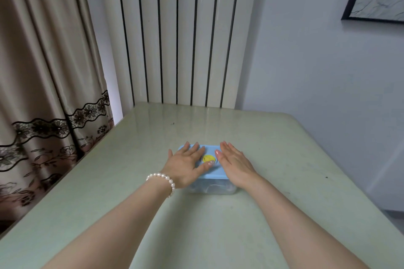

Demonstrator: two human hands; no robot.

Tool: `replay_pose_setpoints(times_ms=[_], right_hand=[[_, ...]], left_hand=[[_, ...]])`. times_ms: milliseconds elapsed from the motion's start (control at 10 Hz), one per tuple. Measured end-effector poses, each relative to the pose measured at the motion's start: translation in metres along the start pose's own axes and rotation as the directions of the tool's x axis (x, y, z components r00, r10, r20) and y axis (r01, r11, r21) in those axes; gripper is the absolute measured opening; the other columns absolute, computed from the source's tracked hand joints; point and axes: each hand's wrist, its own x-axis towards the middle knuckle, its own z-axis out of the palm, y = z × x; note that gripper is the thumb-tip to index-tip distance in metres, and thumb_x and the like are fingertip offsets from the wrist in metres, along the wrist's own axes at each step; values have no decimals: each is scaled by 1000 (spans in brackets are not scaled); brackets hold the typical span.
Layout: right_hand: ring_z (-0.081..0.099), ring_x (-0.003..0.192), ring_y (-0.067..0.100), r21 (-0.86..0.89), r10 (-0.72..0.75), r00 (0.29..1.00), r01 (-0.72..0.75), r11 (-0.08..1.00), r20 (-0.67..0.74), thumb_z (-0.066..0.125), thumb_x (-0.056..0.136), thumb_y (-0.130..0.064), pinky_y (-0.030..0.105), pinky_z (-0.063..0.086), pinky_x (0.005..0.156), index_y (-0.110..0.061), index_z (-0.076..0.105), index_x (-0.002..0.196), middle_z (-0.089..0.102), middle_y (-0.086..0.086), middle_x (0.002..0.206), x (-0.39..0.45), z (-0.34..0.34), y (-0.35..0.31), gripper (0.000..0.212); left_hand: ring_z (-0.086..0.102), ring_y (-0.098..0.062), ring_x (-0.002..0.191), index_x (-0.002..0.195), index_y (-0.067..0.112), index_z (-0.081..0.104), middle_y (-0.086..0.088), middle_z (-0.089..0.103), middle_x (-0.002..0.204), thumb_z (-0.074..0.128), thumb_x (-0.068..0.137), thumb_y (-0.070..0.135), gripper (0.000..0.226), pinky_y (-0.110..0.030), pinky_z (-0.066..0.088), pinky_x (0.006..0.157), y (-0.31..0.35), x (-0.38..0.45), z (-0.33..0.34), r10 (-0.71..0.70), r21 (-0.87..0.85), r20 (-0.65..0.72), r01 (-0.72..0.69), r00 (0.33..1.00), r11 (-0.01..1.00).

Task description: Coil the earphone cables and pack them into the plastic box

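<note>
Both the left hand (184, 162) and right hand (235, 162) are pressing flat, fingers released, on the blue lid (211, 171) of the plastic box (213, 188) sitting mid-counter (284, 214), suggesting packing is nearly finishing, cables seemingly inside.

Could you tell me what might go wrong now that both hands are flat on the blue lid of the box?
1. The left hand and right hand press the blue lid with straight fingers; uneven pressure might leave one edge unlatched.
2. Cable shows dimly through the clear wall of the plastic box; a loop near the rim could get pinched under the lid.
3. The table looks glossy, so the box may slide under the push.
</note>
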Motion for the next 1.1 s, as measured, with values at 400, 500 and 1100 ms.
replay_pose_setpoints(times_ms=[400, 500, 1100], right_hand=[[4, 144, 15, -267, -64, 981, 13, 964, -183, 19, 99, -38, 43, -4, 116, -23, 35, 140, 15, 1, 155, -35, 10, -10, 46], [7, 144, 15, -284, -44, 980, -13, 959, -194, 20, 99, -38, 41, -2, 115, -22, 31, 141, 17, 2, 155, -57, 17, -9, 46], [10, 143, 12, -126, -102, 984, 84, 988, -143, 42, 95, -38, 43, -2, 115, -21, 34, 141, 20, 0, 154, -74, 1, -2, 49]], left_hand=[[-1, -24, 145, 147, 31, 8, 3, 6, 157, 19, 86, 69, 73, -52, -8, 112, 14, -19, -1, 0, 235, -103, 24, 995, 972], [5, -28, 144, 147, 32, 11, -1, 13, 156, 14, 91, 61, 63, -48, -2, 114, 18, -33, 11, 42, 247, -163, -1, 986, 969], [2, -25, 144, 146, 36, 9, 0, 5, 157, 23, 86, 69, 70, -48, -4, 115, 13, -49, 22, 108, 260, -110, -76, 988, 963]])
